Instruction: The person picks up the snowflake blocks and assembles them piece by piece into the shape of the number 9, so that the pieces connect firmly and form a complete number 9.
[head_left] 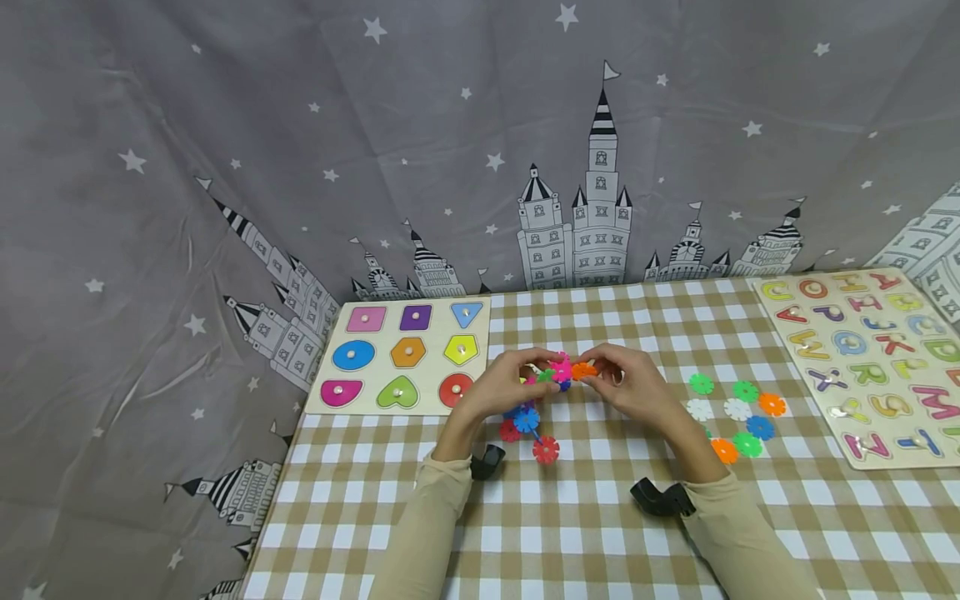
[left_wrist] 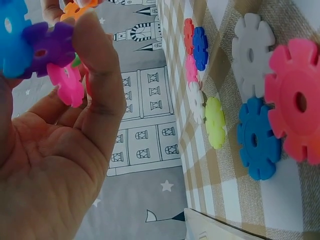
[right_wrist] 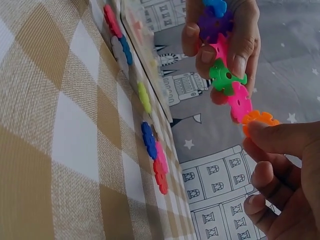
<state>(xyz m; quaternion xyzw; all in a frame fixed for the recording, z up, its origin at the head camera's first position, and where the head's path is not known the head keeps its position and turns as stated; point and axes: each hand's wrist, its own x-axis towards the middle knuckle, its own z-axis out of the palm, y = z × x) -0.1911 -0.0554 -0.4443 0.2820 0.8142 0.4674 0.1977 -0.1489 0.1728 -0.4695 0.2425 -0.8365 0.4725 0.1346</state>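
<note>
Above the checked cloth, my left hand grips a chain of flower-shaped interlocking discs. In the right wrist view the chain runs from a blue disc through a purple disc and a green disc to a pink disc. Between thumb and fingers, my right hand pinches an orange disc, whose edge meets the end pink disc. Whether their slots are fully engaged I cannot tell. Part of the chain is hidden behind the left fingers in the head view.
Loose discs lie below the left hand, among them a red disc and a yellow-green disc. More, including a blue disc, lie right of the right hand. A shape puzzle board is at left, an alphabet board at right.
</note>
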